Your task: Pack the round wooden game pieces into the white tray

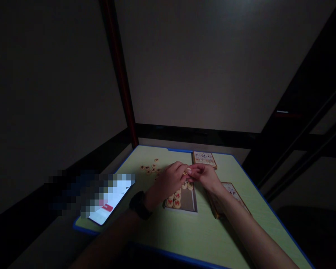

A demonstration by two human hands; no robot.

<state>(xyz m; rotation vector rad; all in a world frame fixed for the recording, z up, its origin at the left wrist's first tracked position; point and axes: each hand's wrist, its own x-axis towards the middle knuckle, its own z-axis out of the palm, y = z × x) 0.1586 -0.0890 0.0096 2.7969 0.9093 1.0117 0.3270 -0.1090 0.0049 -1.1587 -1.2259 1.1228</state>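
My left hand point(170, 181) and my right hand point(205, 175) meet above a shallow grey tray point(189, 203). Both hands are closed in a pinch on a small round wooden game piece point(186, 172) between their fingertips. The tray holds several pale round pieces with red characters point(173, 201) along its left side. More round pieces point(151, 167) lie loose on the green table just left of my left hand. A dark watch sits on my left wrist point(140, 205).
The small green table point(184, 235) has a blue rim. A printed box point(204, 158) lies at the far edge, another printed box part point(232, 191) under my right forearm. A lit phone point(112, 201) rests at the left edge. Dark walls and beams surround.
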